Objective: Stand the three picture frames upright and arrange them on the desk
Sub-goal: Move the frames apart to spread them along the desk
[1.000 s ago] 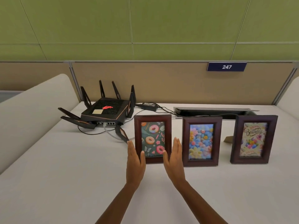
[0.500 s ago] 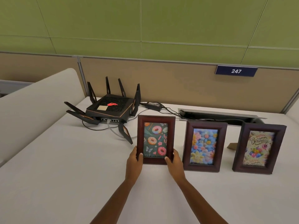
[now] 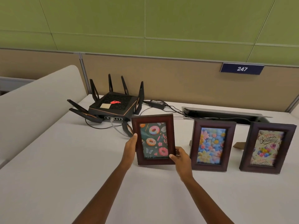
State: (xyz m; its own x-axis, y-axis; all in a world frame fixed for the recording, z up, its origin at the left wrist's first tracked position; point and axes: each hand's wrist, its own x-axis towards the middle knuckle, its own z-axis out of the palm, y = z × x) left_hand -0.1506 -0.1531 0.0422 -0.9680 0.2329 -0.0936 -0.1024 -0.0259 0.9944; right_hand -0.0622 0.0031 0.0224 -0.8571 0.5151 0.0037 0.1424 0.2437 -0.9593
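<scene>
Both my hands grip the doughnut frame (image 3: 154,139) at the left end of the row on the desk (image 3: 48,159).

My left hand (image 3: 130,147) pinches its left edge, thumb on the front moulding, and my right hand (image 3: 182,157) clasps the lower right corner. I judge it light and stiff: dark wooden moulding takes a firm pinch, but the glazed front looks slick and breakable, so I keep my fingers on the wood and off the picture. It tilts a little, and I cannot tell whether its bottom edge touches the desk. The flower frame (image 3: 212,145) and birthday frame (image 3: 267,146) stand upright to its right, apart from each other. The router (image 3: 114,106) sits just behind, its antenna close to the frame's left side.
</scene>
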